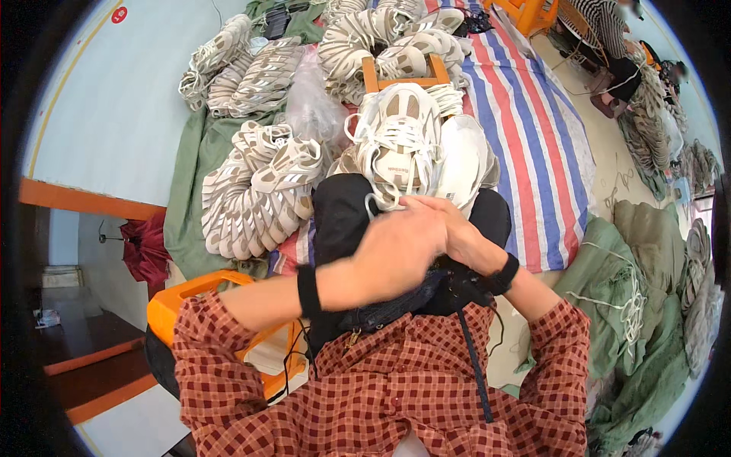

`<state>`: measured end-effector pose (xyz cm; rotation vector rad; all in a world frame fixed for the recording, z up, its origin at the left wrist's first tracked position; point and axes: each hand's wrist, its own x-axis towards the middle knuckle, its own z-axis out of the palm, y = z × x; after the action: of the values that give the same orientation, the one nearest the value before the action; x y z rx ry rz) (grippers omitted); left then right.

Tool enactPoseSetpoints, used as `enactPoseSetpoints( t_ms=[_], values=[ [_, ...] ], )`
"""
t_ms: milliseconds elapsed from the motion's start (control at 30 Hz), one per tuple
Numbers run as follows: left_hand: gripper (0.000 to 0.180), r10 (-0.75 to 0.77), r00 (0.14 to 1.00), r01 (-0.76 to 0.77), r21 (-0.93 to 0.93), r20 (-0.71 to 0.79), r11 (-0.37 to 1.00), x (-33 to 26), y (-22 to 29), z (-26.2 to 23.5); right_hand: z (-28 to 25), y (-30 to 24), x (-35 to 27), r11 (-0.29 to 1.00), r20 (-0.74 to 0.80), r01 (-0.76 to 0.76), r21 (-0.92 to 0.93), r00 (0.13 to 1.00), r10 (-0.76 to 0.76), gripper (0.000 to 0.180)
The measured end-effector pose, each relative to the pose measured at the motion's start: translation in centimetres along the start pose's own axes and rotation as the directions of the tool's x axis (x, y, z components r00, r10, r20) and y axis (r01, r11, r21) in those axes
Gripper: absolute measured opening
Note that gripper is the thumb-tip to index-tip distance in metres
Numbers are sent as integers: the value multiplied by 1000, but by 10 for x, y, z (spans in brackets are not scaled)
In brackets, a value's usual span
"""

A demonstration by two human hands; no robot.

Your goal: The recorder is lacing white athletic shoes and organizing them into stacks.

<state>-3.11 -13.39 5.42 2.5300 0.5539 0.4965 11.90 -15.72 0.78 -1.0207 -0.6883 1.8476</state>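
Observation:
My left hand (403, 245) and my right hand (459, 231) meet over my lap, at the near end of a white and beige sneaker (401, 126). Motion smears the left hand; its fingers look curled inward. Those of the right hand are bent together against it, and whatever lies between the hands is hidden. From the sneaker, whose tongue faces me, a loose white shoelace (370, 204) loops down beside my hands. To its right, touching it, a second pale shoe (461, 156) leans. Both shoes rest just beyond my knees, before a small wooden stool frame (371, 75).
Curved rows of sneakers (255, 202) lie at left, with more rows (266, 76) behind. A striped sheet (525, 137) covers the floor. Green sacks (609, 282) with white cords lie at right. An orange stool (186, 289) stands by my left elbow. Another person (609, 30) sits far right.

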Motion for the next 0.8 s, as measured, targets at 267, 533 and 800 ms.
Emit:
enactPoseSetpoints(
  t_ms=[267,533,800],
  values=[
    [16,-77,960,210,513,-268,832,52,-122,-10,12,13,26,940,-21,-188,283,979,202,33],
    [13,-322,942,246,-456,-96,855,69,-128,-26,28,-9,5,864,-34,66,-500,995,-96,17],
    [13,-610,792,352,-812,-7,465,46,-158,-34,32,-35,-124,-48,494,521,-852,831,257,9]
  ],
)
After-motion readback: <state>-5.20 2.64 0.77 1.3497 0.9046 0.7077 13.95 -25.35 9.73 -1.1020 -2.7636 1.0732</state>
